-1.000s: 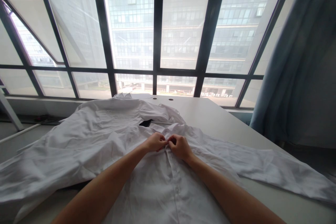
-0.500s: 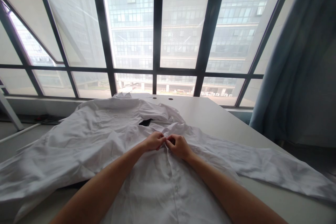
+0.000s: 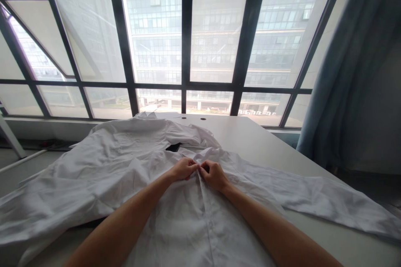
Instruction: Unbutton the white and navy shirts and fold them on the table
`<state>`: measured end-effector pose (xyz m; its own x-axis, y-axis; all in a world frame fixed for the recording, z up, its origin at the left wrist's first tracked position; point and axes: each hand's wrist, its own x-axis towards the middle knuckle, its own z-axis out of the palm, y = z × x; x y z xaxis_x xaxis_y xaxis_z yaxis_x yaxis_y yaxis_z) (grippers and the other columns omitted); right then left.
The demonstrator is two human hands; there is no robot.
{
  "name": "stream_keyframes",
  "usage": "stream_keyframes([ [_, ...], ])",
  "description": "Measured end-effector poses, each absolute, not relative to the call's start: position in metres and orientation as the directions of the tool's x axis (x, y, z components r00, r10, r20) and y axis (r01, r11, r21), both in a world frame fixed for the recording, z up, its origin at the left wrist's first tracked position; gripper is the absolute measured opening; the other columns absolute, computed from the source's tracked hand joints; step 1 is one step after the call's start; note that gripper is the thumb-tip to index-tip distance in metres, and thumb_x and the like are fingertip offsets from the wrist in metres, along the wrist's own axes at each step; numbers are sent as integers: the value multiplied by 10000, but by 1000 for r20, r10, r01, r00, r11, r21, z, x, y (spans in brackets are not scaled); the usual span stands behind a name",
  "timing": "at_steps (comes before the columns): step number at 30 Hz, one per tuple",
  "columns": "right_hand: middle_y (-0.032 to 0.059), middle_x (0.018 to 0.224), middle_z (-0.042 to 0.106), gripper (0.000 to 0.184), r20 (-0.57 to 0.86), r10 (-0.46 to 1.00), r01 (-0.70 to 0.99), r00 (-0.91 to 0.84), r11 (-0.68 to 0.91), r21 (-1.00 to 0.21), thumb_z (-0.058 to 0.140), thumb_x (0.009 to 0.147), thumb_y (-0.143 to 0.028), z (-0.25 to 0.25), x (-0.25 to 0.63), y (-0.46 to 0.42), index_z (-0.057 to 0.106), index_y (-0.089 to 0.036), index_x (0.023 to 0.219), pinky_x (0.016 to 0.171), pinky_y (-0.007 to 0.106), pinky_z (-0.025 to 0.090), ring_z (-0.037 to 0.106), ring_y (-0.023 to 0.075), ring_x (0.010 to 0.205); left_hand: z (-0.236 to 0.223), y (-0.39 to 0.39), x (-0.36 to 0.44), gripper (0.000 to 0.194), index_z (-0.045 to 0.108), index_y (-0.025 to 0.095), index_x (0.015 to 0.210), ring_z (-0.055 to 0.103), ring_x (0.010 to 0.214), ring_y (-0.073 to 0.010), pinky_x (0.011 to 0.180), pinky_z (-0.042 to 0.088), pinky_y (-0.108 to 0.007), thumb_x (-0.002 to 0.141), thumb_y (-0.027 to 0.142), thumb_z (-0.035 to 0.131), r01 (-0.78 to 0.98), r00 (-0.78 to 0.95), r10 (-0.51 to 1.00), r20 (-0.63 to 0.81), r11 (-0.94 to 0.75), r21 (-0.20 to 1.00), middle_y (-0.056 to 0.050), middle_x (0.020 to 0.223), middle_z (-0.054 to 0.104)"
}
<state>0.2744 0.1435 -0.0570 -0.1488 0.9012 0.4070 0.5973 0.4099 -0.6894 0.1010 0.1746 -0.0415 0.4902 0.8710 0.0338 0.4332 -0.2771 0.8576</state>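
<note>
A white long-sleeved shirt point(image 3: 178, 221) lies spread front side up, its collar end away from me. At the top of its front opening, just below the collar, my left hand point(image 3: 184, 168) pinches the cloth edge. My right hand point(image 3: 214, 174) pinches the same spot from the other side, and the fingertips of both hands meet. Whatever small part sits between the fingertips, such as a button, is hidden. One sleeve point(image 3: 313, 192) of the shirt stretches out to the right. From my hands the front placket runs down toward me.
More white garments point(image 3: 125, 137) lie heaped at the left and behind the shirt. A dark patch point(image 3: 173, 147) shows between them. The white table point(image 3: 238, 133) has two round holes near its far edge. Beyond stand large windows point(image 3: 216, 37), with a blue-grey curtain point(image 3: 335, 75) at the right.
Both hands stay at the same place on the shirt front, fingertips still together. The view has shifted very slightly; the garments have not visibly moved.
</note>
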Motion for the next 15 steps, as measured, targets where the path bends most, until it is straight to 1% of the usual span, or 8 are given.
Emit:
stream_keyframes([
  [4,27,662,685,219,417,897,600,-146,415,-684,580,828,-338,-58,274,143,669,-159,741,595,245,420,598,154,613,-44,176,99,361,614,132,757,401,366,-91,390,261,-202,815,487,579,366,534,845,35,-268,891,54,439,448],
  [7,25,673,688,212,416,895,576,-162,428,-697,580,823,-331,-58,275,144,678,-154,759,601,245,431,593,152,616,-43,175,98,278,599,138,769,414,380,-89,398,277,-196,799,414,593,352,536,844,28,-254,901,52,453,466],
  [10,28,698,702,211,406,891,534,-205,449,-716,581,818,-322,-56,278,145,695,-150,769,609,245,446,598,153,630,-41,171,99,210,573,146,731,412,390,-82,401,278,-194,793,346,585,351,534,845,28,-252,902,46,471,476],
  [13,38,721,722,206,383,889,502,-249,457,-734,583,808,-298,-53,281,146,715,-145,770,618,246,457,616,159,647,-38,168,99,194,540,153,698,411,403,-75,401,279,-194,796,318,568,330,557,830,27,-252,910,38,505,488],
  [15,41,723,732,200,375,886,502,-272,463,-730,587,800,-279,-52,282,146,732,-143,781,617,246,459,624,162,647,-37,167,99,196,534,154,714,419,416,-74,407,289,-191,801,327,567,314,565,825,25,-244,917,38,528,497],
])
